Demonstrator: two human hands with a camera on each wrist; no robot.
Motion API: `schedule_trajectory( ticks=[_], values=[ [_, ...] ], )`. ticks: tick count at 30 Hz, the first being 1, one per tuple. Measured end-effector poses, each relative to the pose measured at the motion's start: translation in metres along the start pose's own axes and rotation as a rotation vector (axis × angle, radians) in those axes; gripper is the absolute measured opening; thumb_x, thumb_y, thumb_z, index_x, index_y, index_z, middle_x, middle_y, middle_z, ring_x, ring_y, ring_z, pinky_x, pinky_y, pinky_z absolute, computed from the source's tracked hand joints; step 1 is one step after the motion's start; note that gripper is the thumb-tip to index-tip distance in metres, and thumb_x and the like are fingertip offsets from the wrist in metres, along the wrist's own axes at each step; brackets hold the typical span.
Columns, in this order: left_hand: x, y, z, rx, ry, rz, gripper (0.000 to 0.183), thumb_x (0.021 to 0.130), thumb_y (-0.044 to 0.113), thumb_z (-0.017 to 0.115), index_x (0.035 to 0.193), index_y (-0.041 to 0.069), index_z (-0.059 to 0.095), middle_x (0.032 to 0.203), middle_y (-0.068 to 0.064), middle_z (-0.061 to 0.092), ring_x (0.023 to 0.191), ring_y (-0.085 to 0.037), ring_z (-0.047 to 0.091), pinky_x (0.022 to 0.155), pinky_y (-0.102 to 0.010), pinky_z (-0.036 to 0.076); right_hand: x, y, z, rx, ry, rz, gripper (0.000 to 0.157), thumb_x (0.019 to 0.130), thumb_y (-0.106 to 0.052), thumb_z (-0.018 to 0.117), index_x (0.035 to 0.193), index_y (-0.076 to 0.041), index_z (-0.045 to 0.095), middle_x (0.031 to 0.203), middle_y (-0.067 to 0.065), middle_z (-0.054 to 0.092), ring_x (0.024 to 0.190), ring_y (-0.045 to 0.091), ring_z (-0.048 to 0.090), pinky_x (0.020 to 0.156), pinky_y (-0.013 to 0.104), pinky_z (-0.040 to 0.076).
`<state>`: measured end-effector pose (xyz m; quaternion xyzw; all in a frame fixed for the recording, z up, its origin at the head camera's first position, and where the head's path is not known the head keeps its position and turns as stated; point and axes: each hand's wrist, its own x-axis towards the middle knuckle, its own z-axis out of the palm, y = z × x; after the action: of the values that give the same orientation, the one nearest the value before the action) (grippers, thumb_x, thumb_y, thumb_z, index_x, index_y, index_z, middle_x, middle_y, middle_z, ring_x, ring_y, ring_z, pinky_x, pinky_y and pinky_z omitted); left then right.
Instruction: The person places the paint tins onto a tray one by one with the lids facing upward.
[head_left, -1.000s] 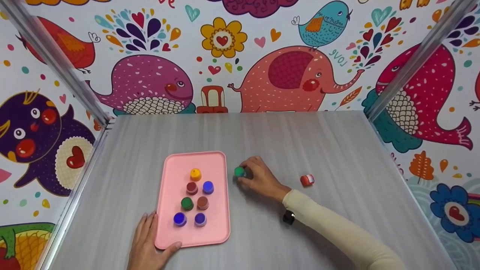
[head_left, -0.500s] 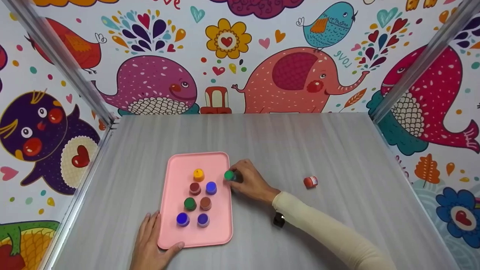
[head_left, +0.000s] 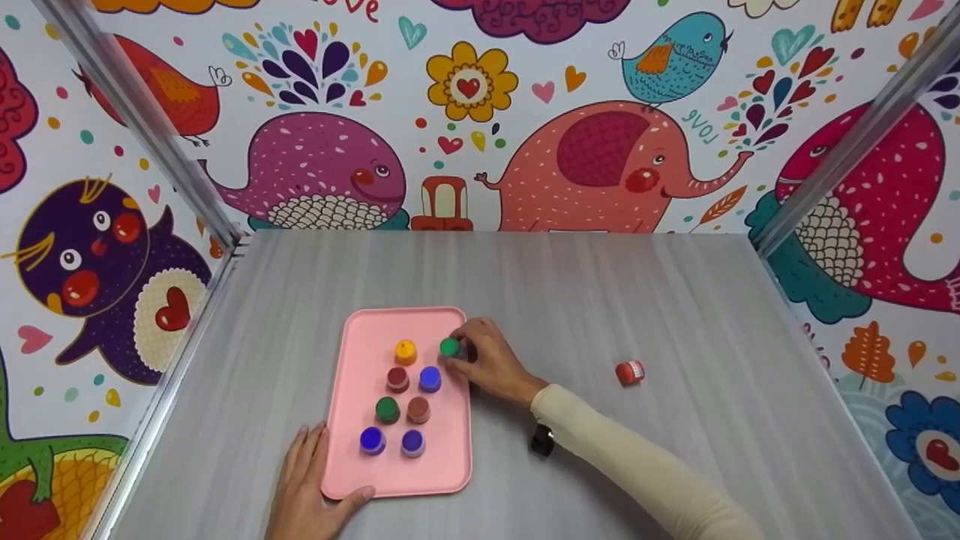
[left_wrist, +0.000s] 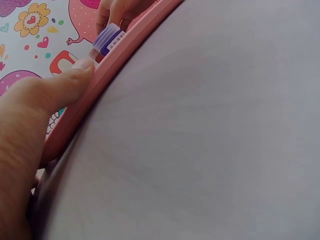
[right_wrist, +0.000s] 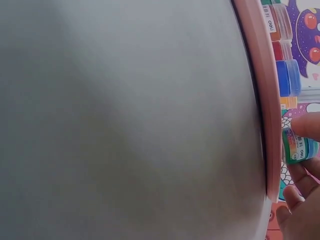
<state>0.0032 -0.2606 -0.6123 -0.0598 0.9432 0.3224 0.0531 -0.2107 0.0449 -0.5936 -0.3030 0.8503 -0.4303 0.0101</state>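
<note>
My right hand point(head_left: 495, 364) pinches a small green-lidded paint jar point(head_left: 448, 347) between thumb and fingers, over the right side of the pink tray point(head_left: 442, 476). In the right wrist view the jar's printed label point(right_wrist: 298, 147) shows just inside the rim. My left hand point(head_left: 309, 484) holds the tray's near left corner, thumb on the near rim and fingers along the left side. On the tray stand several paint jars: yellow point(head_left: 405, 352), dark red point(head_left: 397, 379), light blue point(head_left: 430, 379), dark green point(head_left: 387, 409), brown point(head_left: 418, 409), blue point(head_left: 372, 440) and violet point(head_left: 412, 442).
A red paint jar point(head_left: 630, 373) lies on its side on the grey table point(head_left: 570, 300), right of the right hand. Metal frame posts point(head_left: 142, 127) and walls with cartoon animals bound the table at the back and sides.
My right hand has carried the green-lidded jar leftward from the table to over the tray's right side. The left hand stays at the tray corner. The head view has shifted slightly.
</note>
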Motion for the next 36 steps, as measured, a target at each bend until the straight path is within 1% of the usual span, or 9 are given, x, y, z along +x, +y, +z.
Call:
schedule_trajectory(
  ticks=[2, 4, 9, 15, 20, 24, 31, 32, 36],
  values=[
    [0.0, 0.0, 0.0, -0.001, -0.007, -0.008, 0.137, 0.082, 0.083, 0.079, 0.172, -0.005, 0.023, 0.175, -0.027, 0.026, 0.165, -0.052, 0.009, 0.128, -0.077, 0.013, 0.001, 0.0, 0.003, 0.005, 0.0, 0.004, 0.028, 0.101, -0.015, 0.083, 0.125, -0.011, 0.07, 0.112, 0.006, 0.063, 0.113, 0.023, 0.053, 0.092, 0.031, 0.051],
    [0.0, -0.001, 0.0, -0.008, 0.018, 0.015, 0.135, 0.083, 0.079, 0.081, 0.171, -0.006, 0.025, 0.174, -0.028, 0.029, 0.164, -0.052, 0.011, 0.128, -0.078, 0.016, 0.003, 0.0, 0.006, 0.01, 0.0, -0.001, 0.027, 0.101, -0.015, 0.083, 0.124, -0.011, 0.07, 0.111, 0.006, 0.063, 0.113, 0.023, 0.053, 0.091, 0.031, 0.049],
    [0.001, -0.004, 0.002, -0.008, 0.066, 0.066, 0.129, 0.083, 0.071, 0.085, 0.169, -0.008, 0.03, 0.172, -0.03, 0.033, 0.162, -0.053, 0.016, 0.126, -0.077, 0.02, 0.006, -0.002, 0.013, 0.017, -0.001, -0.01, 0.028, 0.1, -0.017, 0.083, 0.124, -0.01, 0.072, 0.113, 0.005, 0.065, 0.116, 0.023, 0.055, 0.097, 0.034, 0.051],
    [0.001, -0.002, -0.002, -0.004, 0.012, 0.031, 0.133, 0.084, 0.076, 0.082, 0.171, -0.006, 0.025, 0.175, -0.029, 0.027, 0.164, -0.053, 0.011, 0.128, -0.076, 0.014, 0.009, -0.003, 0.02, 0.019, 0.002, 0.029, 0.028, 0.1, -0.018, 0.083, 0.125, -0.01, 0.075, 0.115, 0.005, 0.065, 0.116, 0.021, 0.054, 0.1, 0.033, 0.053],
    [0.002, -0.002, -0.003, -0.016, -0.01, 0.016, 0.134, 0.084, 0.076, 0.083, 0.172, -0.005, 0.022, 0.177, -0.028, 0.024, 0.164, -0.053, 0.008, 0.128, -0.077, 0.012, 0.01, -0.003, 0.021, 0.012, -0.005, 0.039, 0.03, 0.1, -0.017, 0.083, 0.127, -0.009, 0.073, 0.118, 0.007, 0.066, 0.12, 0.022, 0.053, 0.103, 0.034, 0.053],
    [0.002, -0.001, -0.003, -0.013, -0.025, 0.003, 0.136, 0.083, 0.076, 0.083, 0.172, -0.005, 0.021, 0.177, -0.029, 0.022, 0.164, -0.054, 0.008, 0.128, -0.077, 0.012, 0.008, -0.003, 0.017, 0.013, -0.01, 0.041, 0.034, 0.1, -0.017, 0.083, 0.13, -0.008, 0.071, 0.122, 0.008, 0.068, 0.125, 0.023, 0.051, 0.108, 0.037, 0.052],
    [0.003, 0.002, -0.006, -0.004, -0.09, -0.058, 0.142, 0.081, 0.083, 0.08, 0.173, -0.005, 0.017, 0.179, -0.027, 0.018, 0.165, -0.052, 0.003, 0.131, -0.075, 0.007, 0.001, -0.005, 0.003, 0.035, -0.01, 0.036, 0.038, 0.101, -0.013, 0.081, 0.134, -0.002, 0.069, 0.126, 0.011, 0.064, 0.124, 0.025, 0.05, 0.101, 0.036, 0.052],
    [0.003, 0.002, -0.005, -0.006, -0.09, -0.056, 0.142, 0.081, 0.082, 0.081, 0.173, -0.005, 0.017, 0.178, -0.028, 0.017, 0.165, -0.052, 0.003, 0.13, -0.075, 0.007, 0.0, -0.004, 0.001, 0.033, -0.01, 0.036, 0.037, 0.101, -0.013, 0.081, 0.134, -0.002, 0.069, 0.126, 0.01, 0.064, 0.124, 0.025, 0.05, 0.101, 0.036, 0.052],
    [0.003, -0.001, -0.003, -0.01, -0.026, 0.006, 0.136, 0.082, 0.076, 0.085, 0.171, -0.008, 0.024, 0.176, -0.029, 0.024, 0.163, -0.054, 0.01, 0.128, -0.077, 0.014, -0.005, -0.001, -0.01, 0.009, -0.002, 0.027, 0.038, 0.099, -0.014, 0.083, 0.133, -0.002, 0.071, 0.127, 0.009, 0.066, 0.126, 0.024, 0.051, 0.109, 0.041, 0.052]
  ],
)
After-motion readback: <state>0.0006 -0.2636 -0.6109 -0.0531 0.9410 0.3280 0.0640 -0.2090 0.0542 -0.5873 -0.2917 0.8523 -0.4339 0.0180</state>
